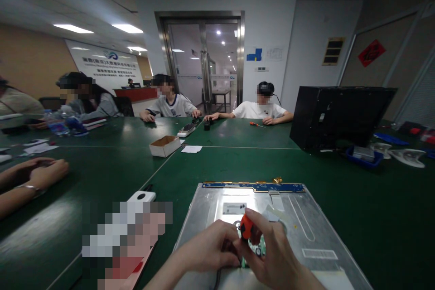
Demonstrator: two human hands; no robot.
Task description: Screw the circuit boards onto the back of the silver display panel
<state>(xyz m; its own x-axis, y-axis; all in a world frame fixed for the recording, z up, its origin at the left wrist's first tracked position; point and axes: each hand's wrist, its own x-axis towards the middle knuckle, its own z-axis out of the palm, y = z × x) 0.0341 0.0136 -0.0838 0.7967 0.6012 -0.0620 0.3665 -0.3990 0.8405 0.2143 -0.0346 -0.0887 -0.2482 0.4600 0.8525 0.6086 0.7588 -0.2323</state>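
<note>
A flat metal display panel (210,217) lies back side up in front of me, with a blue circuit strip (244,186) along its far edge. Over its middle, my right hand (272,244) grips a screwdriver (246,227) by its orange and black handle, thumb and fingers around it. The screwdriver's shaft and tip are hidden. My left hand (214,244) is close beside it, fingers curled together low over the panel; what they pinch, if anything, is hidden. Between the hands, part of a green circuit board (261,247) shows. A dark cable runs out under my left hand.
Left of the panel lies a white power strip (142,197) beside a blurred pinkish item. A small open box (165,146) and paper (191,149) lie farther off. A black monitor (340,118) stands at right behind a blue tray (365,156). Several people sit around the green table.
</note>
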